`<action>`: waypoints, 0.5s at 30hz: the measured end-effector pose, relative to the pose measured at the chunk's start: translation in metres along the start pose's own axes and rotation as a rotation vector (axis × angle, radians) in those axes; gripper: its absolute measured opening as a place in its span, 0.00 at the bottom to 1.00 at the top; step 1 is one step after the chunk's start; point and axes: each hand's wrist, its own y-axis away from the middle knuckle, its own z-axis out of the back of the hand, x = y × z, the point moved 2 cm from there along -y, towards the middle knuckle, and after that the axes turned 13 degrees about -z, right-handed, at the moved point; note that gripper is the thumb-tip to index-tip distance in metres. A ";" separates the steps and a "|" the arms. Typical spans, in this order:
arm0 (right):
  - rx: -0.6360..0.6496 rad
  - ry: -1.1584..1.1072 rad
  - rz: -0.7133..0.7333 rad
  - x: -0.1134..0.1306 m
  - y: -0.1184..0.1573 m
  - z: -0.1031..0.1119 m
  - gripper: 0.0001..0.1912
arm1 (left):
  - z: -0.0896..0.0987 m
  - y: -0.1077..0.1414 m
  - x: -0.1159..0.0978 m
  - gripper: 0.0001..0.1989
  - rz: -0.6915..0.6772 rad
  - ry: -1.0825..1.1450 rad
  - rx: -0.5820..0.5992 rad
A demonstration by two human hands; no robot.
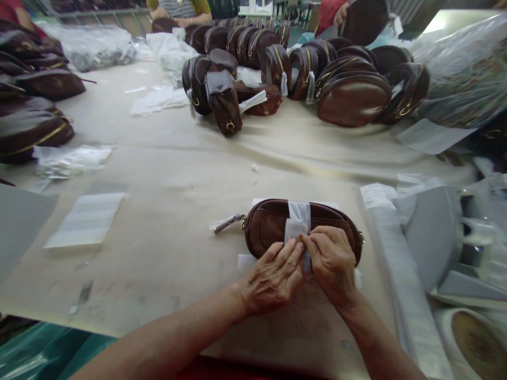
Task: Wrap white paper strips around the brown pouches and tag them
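A brown oval bag (269, 216) lies on the pale table (158, 211), with a white tissue strip (299, 214) wrapped around its middle. My left hand (275, 274) rests on the bag's near side, fingers flat against the strip. My right hand (332, 258) is closed beside it, thumb and index finger pinched on the strip near the bag's lower edge. A wrapped zipper pull (228, 224) sticks out from the bag's left end. White paper shows from under the bag.
Many brown bags (352, 97) stand across the back, with more stacked at the left (31, 126). White sheets (85, 219) lie at left. A grey tape dispenser-like object (431, 237) and a round container (475, 343) are at right. Other people are beyond the table.
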 end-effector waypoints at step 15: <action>-0.531 0.420 -0.323 -0.113 0.017 0.160 0.18 | -0.001 0.000 -0.002 0.15 0.032 0.062 -0.013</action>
